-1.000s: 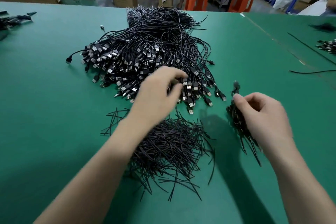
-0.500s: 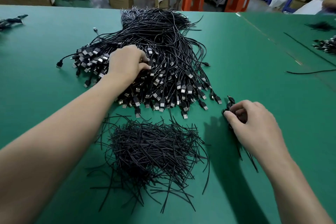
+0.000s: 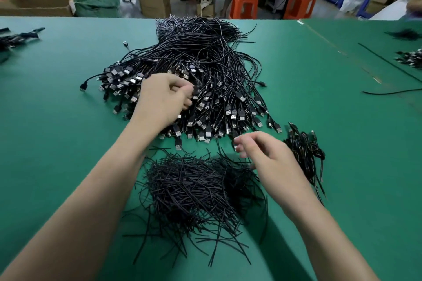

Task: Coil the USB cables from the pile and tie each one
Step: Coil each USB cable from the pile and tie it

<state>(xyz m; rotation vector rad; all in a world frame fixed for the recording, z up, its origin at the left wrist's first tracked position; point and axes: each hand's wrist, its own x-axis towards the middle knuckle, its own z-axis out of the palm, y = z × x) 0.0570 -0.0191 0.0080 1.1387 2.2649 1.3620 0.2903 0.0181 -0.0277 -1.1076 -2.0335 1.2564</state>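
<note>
Right hand (image 3: 265,155), fingers loosely bent and holding nothing, hovers over the far right edge of the heap of black twist ties (image 3: 194,191), which lies at 6 o'clock on the green table (image 3: 57,143). At 3 o'clock of this hand, just beside it, rests a coiled cable bundle (image 3: 304,150), its loose ends trailing toward 5 o'clock. Left hand (image 3: 164,98), at 11 o'clock of the right, lies on the near left part of the pile of USB cables (image 3: 217,68). Its fingers curl into the pile and pinch cables against the thumb; which cable cannot be told. The pile occupies the table's centre, plugs fanned toward 6 o'clock, cords running to 12 o'clock. A single loose cable (image 3: 388,92) lies at 3 o'clock, well apart. Beyond the table's far edge stand orange stools (image 3: 243,5) and cardboard boxes (image 3: 155,3).
</note>
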